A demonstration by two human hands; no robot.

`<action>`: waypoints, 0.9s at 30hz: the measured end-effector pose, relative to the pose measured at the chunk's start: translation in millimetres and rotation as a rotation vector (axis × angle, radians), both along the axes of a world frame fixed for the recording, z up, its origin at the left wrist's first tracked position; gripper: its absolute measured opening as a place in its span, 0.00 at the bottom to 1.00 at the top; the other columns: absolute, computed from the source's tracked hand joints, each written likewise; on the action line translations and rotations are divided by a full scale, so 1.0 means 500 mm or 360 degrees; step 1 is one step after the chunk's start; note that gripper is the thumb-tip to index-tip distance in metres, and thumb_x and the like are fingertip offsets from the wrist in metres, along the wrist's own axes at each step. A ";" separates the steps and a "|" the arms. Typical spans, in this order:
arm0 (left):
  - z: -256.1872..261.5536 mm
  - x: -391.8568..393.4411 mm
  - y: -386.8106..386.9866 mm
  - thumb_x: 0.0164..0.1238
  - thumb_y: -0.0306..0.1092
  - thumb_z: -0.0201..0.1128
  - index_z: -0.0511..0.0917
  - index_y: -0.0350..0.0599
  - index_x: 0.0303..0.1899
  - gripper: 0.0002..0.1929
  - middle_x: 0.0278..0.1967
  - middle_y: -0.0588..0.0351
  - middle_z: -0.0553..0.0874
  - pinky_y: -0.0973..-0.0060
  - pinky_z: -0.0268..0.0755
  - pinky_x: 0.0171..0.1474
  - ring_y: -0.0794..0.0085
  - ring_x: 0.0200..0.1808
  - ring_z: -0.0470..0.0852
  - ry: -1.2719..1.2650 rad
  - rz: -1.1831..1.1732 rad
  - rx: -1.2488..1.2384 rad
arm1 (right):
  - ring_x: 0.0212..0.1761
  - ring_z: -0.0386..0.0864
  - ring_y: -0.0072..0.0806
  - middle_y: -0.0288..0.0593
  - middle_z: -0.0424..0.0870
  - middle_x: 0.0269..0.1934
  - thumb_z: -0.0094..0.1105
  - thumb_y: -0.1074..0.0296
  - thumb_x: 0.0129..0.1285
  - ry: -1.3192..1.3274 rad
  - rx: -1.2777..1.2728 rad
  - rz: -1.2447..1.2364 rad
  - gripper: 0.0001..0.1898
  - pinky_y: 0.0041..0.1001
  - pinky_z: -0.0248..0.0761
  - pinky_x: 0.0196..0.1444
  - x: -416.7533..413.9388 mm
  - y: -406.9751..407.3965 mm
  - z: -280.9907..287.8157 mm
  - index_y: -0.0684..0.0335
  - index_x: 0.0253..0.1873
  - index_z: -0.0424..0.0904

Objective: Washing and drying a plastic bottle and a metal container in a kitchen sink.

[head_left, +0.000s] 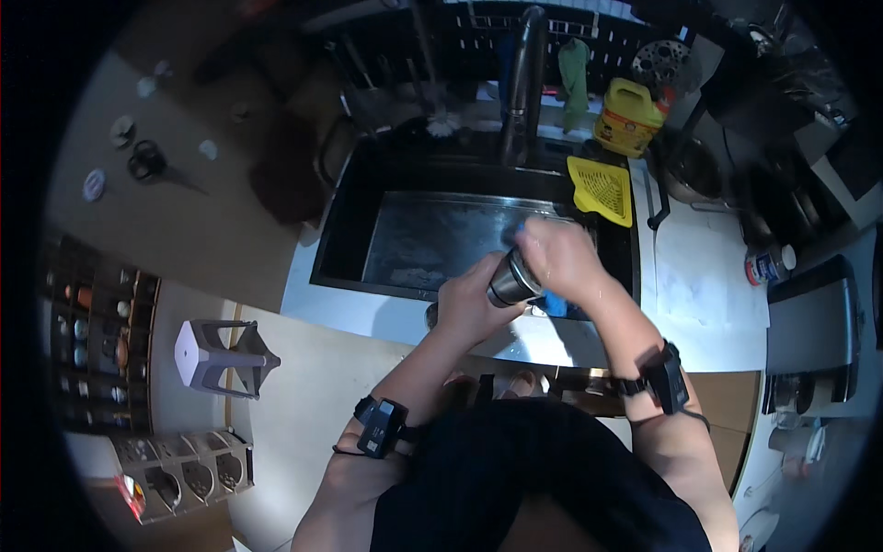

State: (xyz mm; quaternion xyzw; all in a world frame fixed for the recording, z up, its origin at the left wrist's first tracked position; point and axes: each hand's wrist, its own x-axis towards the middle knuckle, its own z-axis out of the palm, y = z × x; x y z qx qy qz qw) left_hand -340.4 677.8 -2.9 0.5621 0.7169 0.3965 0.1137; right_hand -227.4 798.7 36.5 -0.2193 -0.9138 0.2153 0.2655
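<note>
My left hand (469,300) is wrapped around a stainless steel cup (507,286), held tilted above the front rim of the sink (476,293). Curled at the cup's upper end is my right hand (562,259), blurred and wet. A small blue item (521,228) pokes out of that fist; its shape is mostly hidden. Below the right wrist, another blue thing (555,303) shows at the sink's front edge, partly covered. A dark rounded object (432,316) sits on the counter beside my left hand, largely hidden.
A tall faucet (526,90) rises behind the basin. A yellow perforated drainer (603,191) sits at the sink's right corner, near a yellow jug (628,121) and a green cloth (574,76). To the right are a metal pot (690,169) and a white-capped container (769,265).
</note>
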 end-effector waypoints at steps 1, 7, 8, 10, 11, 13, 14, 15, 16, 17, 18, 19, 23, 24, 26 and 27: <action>-0.003 -0.012 0.014 0.37 0.42 0.73 0.70 0.49 0.50 0.33 0.41 0.51 0.82 0.65 0.75 0.42 0.56 0.41 0.82 0.0036 -0.0115 -0.0007 | 0.32 0.75 0.54 0.55 0.76 0.26 0.46 0.59 0.63 -0.0009 -0.0024 -0.0095 0.13 0.45 0.67 0.34 -0.014 0.034 -0.022 0.63 0.32 0.71; -0.039 -0.075 0.099 0.35 0.37 0.76 0.69 0.41 0.52 0.36 0.43 0.49 0.81 0.70 0.73 0.48 0.62 0.45 0.82 -0.0301 -0.0290 -0.0176 | 0.32 0.72 0.49 0.55 0.73 0.29 0.46 0.61 0.67 0.0322 -0.0706 -0.0591 0.13 0.35 0.65 0.35 0.017 0.075 -0.067 0.66 0.35 0.68; -0.041 -0.092 0.107 0.33 0.42 0.77 0.68 0.43 0.53 0.40 0.44 0.49 0.81 0.68 0.73 0.48 0.60 0.46 0.82 -0.0430 -0.0481 -0.0124 | 0.31 0.71 0.47 0.54 0.71 0.29 0.45 0.62 0.67 0.0448 -0.0762 -0.0586 0.12 0.33 0.65 0.34 0.023 0.065 -0.059 0.67 0.35 0.68; -0.059 -0.115 0.126 0.32 0.46 0.79 0.67 0.44 0.55 0.43 0.45 0.47 0.81 0.69 0.73 0.49 0.58 0.48 0.81 -0.0766 -0.0839 0.0114 | 0.30 0.69 0.41 0.50 0.67 0.28 0.47 0.64 0.65 0.0666 -0.0937 -0.0549 0.12 0.30 0.64 0.33 0.034 0.040 -0.030 0.68 0.34 0.67; -0.069 -0.121 0.129 0.32 0.46 0.79 0.67 0.44 0.55 0.43 0.45 0.47 0.81 0.69 0.73 0.49 0.58 0.48 0.81 -0.0796 -0.0860 0.0100 | 0.30 0.69 0.41 0.50 0.67 0.28 0.47 0.64 0.65 0.0647 -0.0942 -0.0584 0.12 0.30 0.64 0.33 0.030 0.025 -0.006 0.68 0.34 0.67; -0.063 -0.126 0.135 0.33 0.41 0.79 0.66 0.43 0.55 0.42 0.45 0.46 0.81 0.70 0.73 0.50 0.60 0.48 0.81 -0.0938 -0.0933 0.0128 | 0.29 0.69 0.41 0.48 0.67 0.27 0.52 0.64 0.61 0.0301 -0.0448 -0.0355 0.11 0.29 0.64 0.32 0.015 -0.002 0.030 0.68 0.32 0.70; -0.073 -0.132 0.133 0.34 0.37 0.78 0.65 0.43 0.56 0.42 0.45 0.46 0.81 0.71 0.73 0.50 0.62 0.48 0.81 -0.0915 -0.0947 0.0119 | 0.28 0.71 0.40 0.46 0.69 0.27 0.59 0.66 0.55 0.0265 -0.0325 -0.0276 0.10 0.30 0.65 0.30 0.000 -0.014 0.030 0.66 0.31 0.73; -0.074 -0.134 0.135 0.34 0.37 0.78 0.65 0.43 0.56 0.42 0.45 0.46 0.81 0.71 0.73 0.50 0.62 0.48 0.81 -0.0939 -0.0976 0.0106 | 0.27 0.72 0.39 0.45 0.70 0.27 0.63 0.66 0.52 0.0318 -0.0224 -0.0188 0.09 0.30 0.66 0.29 -0.013 -0.027 0.031 0.64 0.31 0.75; -0.073 -0.137 0.136 0.34 0.38 0.78 0.65 0.43 0.57 0.42 0.45 0.46 0.81 0.71 0.73 0.49 0.61 0.48 0.81 -0.0925 -0.0991 0.0067 | 0.28 0.73 0.39 0.45 0.70 0.27 0.64 0.66 0.52 0.0302 -0.0164 -0.0208 0.09 0.30 0.67 0.29 -0.027 -0.040 0.024 0.64 0.31 0.75; -0.072 -0.139 0.135 0.34 0.38 0.78 0.65 0.43 0.57 0.42 0.45 0.46 0.81 0.71 0.73 0.49 0.61 0.48 0.81 -0.0908 -0.1001 0.0030 | 0.28 0.73 0.39 0.44 0.70 0.27 0.65 0.66 0.51 0.0287 -0.0104 -0.0223 0.10 0.29 0.67 0.29 -0.039 -0.051 0.017 0.63 0.31 0.75; -0.075 -0.139 0.129 0.34 0.38 0.78 0.67 0.44 0.55 0.40 0.44 0.46 0.81 0.70 0.74 0.48 0.59 0.47 0.82 -0.0873 -0.0985 -0.0086 | 0.28 0.74 0.41 0.46 0.71 0.28 0.63 0.63 0.53 0.0194 -0.0129 -0.0284 0.11 0.31 0.68 0.29 -0.049 -0.058 0.012 0.63 0.30 0.74; -0.080 -0.138 0.126 0.34 0.38 0.78 0.67 0.44 0.55 0.40 0.44 0.46 0.81 0.70 0.74 0.48 0.59 0.47 0.82 -0.0880 -0.0991 -0.0095 | 0.28 0.74 0.41 0.46 0.71 0.28 0.63 0.63 0.53 0.0189 -0.0136 -0.0294 0.11 0.31 0.68 0.29 -0.056 -0.058 0.005 0.63 0.30 0.74; -0.072 -0.150 0.128 0.33 0.39 0.77 0.70 0.45 0.53 0.37 0.41 0.47 0.83 0.68 0.76 0.44 0.55 0.42 0.83 -0.0639 -0.0930 0.0319 | 0.30 0.75 0.44 0.48 0.72 0.26 0.57 0.62 0.57 0.0095 -0.0144 -0.0635 0.10 0.35 0.68 0.28 -0.068 -0.038 -0.028 0.62 0.30 0.71; -0.077 -0.155 0.126 0.34 0.39 0.77 0.70 0.44 0.53 0.37 0.40 0.47 0.83 0.67 0.76 0.43 0.55 0.41 0.83 -0.0545 -0.0923 0.0324 | 0.29 0.75 0.44 0.47 0.72 0.25 0.56 0.63 0.57 0.0023 -0.0103 -0.0576 0.09 0.35 0.68 0.27 -0.070 -0.050 -0.031 0.62 0.30 0.71; -0.084 -0.167 0.125 0.34 0.40 0.78 0.70 0.44 0.52 0.37 0.39 0.47 0.83 0.67 0.76 0.42 0.54 0.40 0.83 -0.0445 -0.0911 0.0323 | 0.27 0.75 0.44 0.45 0.73 0.23 0.53 0.66 0.58 -0.0041 -0.0021 -0.0421 0.08 0.36 0.68 0.27 -0.088 -0.073 -0.020 0.60 0.28 0.71; -0.084 -0.168 0.124 0.34 0.40 0.77 0.70 0.44 0.52 0.37 0.39 0.47 0.83 0.67 0.76 0.42 0.54 0.40 0.83 -0.0456 -0.0908 0.0305 | 0.27 0.75 0.44 0.45 0.73 0.23 0.53 0.66 0.58 -0.0042 -0.0025 -0.0433 0.08 0.36 0.68 0.27 -0.090 -0.072 -0.022 0.60 0.28 0.71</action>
